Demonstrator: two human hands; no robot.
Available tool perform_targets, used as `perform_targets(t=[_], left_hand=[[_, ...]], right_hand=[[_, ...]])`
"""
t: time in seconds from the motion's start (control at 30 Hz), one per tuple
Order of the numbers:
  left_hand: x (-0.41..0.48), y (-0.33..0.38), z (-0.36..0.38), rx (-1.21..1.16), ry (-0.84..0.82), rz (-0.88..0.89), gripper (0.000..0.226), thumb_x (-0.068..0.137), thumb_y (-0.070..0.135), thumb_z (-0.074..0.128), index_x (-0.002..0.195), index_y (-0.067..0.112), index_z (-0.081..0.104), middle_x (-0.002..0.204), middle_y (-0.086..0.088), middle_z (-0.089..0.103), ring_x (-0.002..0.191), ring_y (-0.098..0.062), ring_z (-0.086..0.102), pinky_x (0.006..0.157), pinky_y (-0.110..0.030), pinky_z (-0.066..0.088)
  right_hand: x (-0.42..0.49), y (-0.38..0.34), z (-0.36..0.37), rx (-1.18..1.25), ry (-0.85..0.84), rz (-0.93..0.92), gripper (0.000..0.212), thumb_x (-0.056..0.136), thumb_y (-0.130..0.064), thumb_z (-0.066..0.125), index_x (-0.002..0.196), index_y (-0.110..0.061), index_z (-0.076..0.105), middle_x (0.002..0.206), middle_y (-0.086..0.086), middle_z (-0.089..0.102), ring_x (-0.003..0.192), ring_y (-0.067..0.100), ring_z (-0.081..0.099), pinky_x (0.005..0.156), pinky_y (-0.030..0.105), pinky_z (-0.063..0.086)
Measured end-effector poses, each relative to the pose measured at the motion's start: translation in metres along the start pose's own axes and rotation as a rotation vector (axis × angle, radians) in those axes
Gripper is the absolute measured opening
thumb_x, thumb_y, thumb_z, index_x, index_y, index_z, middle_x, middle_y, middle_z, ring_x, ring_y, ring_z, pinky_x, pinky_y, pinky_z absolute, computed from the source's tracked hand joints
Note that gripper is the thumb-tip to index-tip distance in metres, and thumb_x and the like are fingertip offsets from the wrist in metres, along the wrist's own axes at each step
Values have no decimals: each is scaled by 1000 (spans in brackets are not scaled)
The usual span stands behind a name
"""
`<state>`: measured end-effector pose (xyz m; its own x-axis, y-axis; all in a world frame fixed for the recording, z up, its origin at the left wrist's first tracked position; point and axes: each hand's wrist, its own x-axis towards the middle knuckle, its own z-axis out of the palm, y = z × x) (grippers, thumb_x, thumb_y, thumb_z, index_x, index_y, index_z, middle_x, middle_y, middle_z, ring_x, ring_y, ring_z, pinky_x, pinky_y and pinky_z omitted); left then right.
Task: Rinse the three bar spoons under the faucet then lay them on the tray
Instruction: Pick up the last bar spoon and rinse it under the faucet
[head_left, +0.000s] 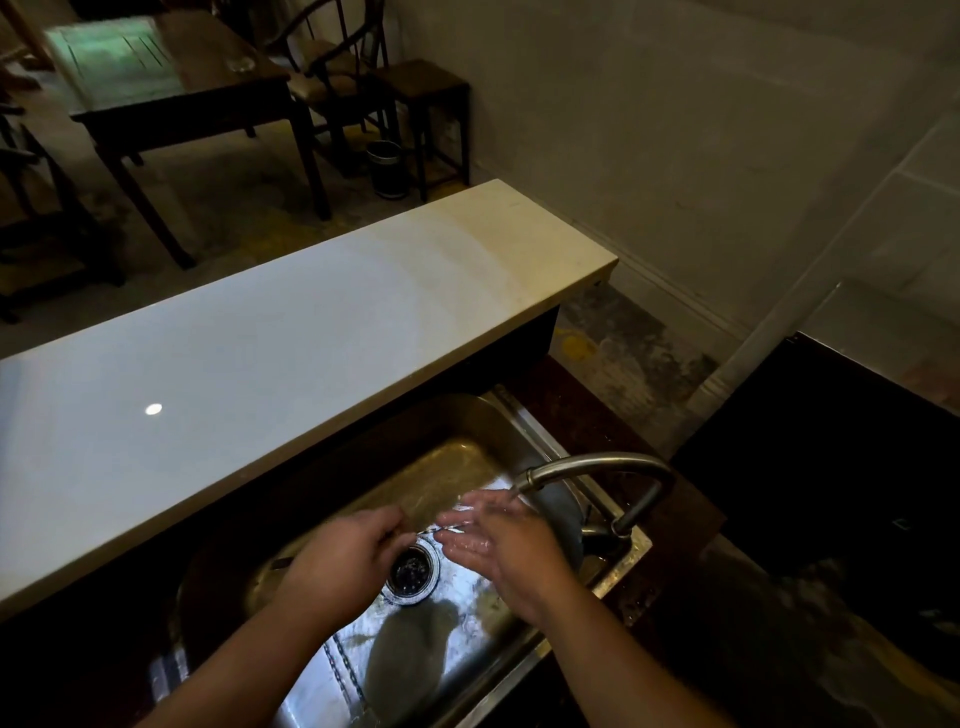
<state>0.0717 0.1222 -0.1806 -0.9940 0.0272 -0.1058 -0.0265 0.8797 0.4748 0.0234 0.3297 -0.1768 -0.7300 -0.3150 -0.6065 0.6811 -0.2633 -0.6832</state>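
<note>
Both my hands are over the steel sink (457, 639), under the curved faucet (597, 465). My left hand (343, 556) is closed around a thin metal bar spoon (441, 528), whose shaft runs to the right from my fingers. My right hand (498, 540) is wet, with its fingers spread, and its fingertips touch the spoon's far end below the faucet's spout. Water glistens on the right hand. The spoon is blurred, so I cannot tell whether I hold more than one. No tray is in view.
The round drain (413, 571) lies just below my hands. A long white counter (260, 374) runs behind the sink. Dark countertop (831, 467) lies to the right. A dark wooden table (171, 98), chairs and a small bin (387, 166) stand on the floor beyond.
</note>
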Motion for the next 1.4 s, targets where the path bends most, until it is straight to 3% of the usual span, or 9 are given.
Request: perform_targets(t=[0.1,0.23,0.4,0.53,0.77,0.97,1.2,1.3,1.4], left_hand=[[-3,2,3,-18,-14,-14,13,94,45,62,96,34,56,76,12,64,69,-4,58,62,-30,49],[-2,-2,2,-68,-21,-76,13,96,37,63,88,28,58,75,7,65,70,-6,59,66,-34,51],[-4,2,2,-59,-29,-23,17,93,46,65,84,33,59,72,13,61,69,-1,56,58,-23,42],[-5,3,3,-41,-7,-43,27,89,50,68,80,32,50,63,12,55,61,0,52,52,-19,35],[-2,0,2,-27,-9,-49,22,95,47,60,86,27,57,71,6,62,67,-7,58,64,-34,50],[-6,1,4,-75,-20,-53,18,92,51,63,87,50,46,73,17,62,65,0,58,54,-25,43],[-4,0,8,-80,-46,-59,14,94,46,62,84,40,54,69,15,62,66,1,57,59,-28,47],[-4,2,7,-72,-61,-30,20,96,46,59,78,49,51,70,16,59,66,1,55,58,-26,40],[-5,6,7,-57,-61,-23,18,93,52,61,82,52,47,70,15,57,65,0,54,54,-23,34]], right_hand=[[2,-2,1,-7,21,23,20,109,-13,43,121,-1,54,102,25,78,96,42,76,88,50,62],[0,-4,3,-3,-74,29,19,104,-4,51,123,-2,52,115,24,76,103,44,74,99,55,56],[0,-3,3,-63,-1,15,34,110,-30,42,120,-4,61,99,15,81,93,34,78,86,45,63],[-1,-7,4,9,-35,25,22,108,-15,48,124,-6,59,107,22,78,98,42,76,91,50,61],[-4,-8,6,-63,-27,-11,23,109,-14,45,120,0,61,113,23,75,96,36,77,83,41,64],[-6,-13,7,-76,-22,-9,30,111,-22,40,120,-1,60,100,20,79,89,33,79,75,38,65],[-5,-7,5,-25,-23,12,22,106,-15,53,118,1,61,100,19,80,93,37,78,72,37,64],[-3,-5,3,-14,1,17,37,109,-31,45,116,1,63,98,20,80,89,36,79,69,37,64],[-1,-4,0,14,11,6,30,109,-28,47,118,-4,64,100,20,80,90,38,78,72,39,64]])
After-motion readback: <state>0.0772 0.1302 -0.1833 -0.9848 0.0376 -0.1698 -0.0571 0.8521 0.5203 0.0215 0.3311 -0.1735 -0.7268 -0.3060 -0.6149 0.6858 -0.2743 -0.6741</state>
